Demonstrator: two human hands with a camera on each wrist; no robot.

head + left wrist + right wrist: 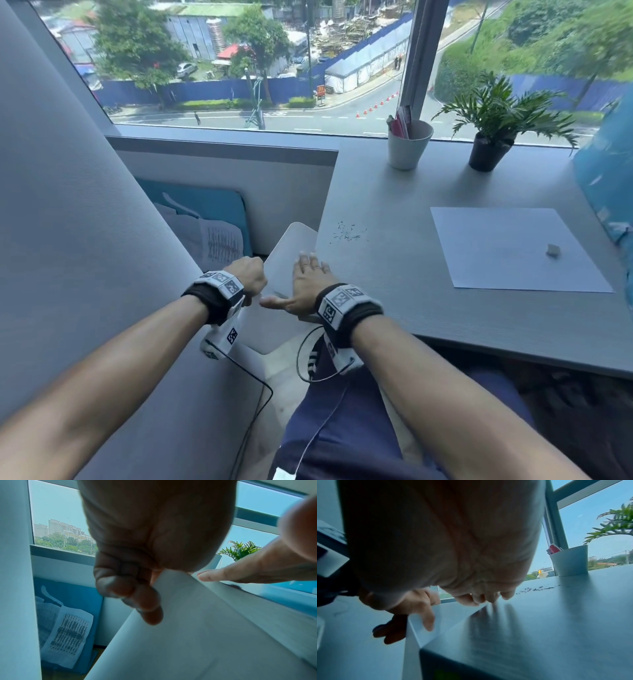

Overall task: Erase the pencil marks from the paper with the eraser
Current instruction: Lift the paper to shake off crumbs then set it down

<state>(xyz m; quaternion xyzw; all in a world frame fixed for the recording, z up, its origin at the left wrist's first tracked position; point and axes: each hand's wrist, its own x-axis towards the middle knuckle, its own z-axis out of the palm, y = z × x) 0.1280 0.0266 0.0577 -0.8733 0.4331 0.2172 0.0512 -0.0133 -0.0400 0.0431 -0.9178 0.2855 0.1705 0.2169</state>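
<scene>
**A:** What does each hand do here?

**B:** The left hand [248, 274] pinches a thin white sheet of paper [291, 246] held slanted against the left edge of the grey desk [394, 274]; its fingers [130, 588] are curled onto the sheet's edge. The right hand [306, 284] lies flat at the desk edge, fingers straight and together, thumb spread, near dark eraser crumbs [347, 233]. It looks set to sweep them onto the sheet.

**A:** Where are the task's things?

**B:** A second, flat white sheet [513, 250] lies well apart to the right, with the small grey block eraser [552, 250] resting on it. No pencil marks are discernible on it.

**A:** How will they handle?

**B:** Paper is light and limp and will likely buckle; pin it flat beside the rubbed area. The eraser looks small and firm; pinch its sides.

**A:** Containers?

**B:** A white cup [409, 147] holds red-and-white items; a black pot [488, 154] holds a green plant.
</scene>
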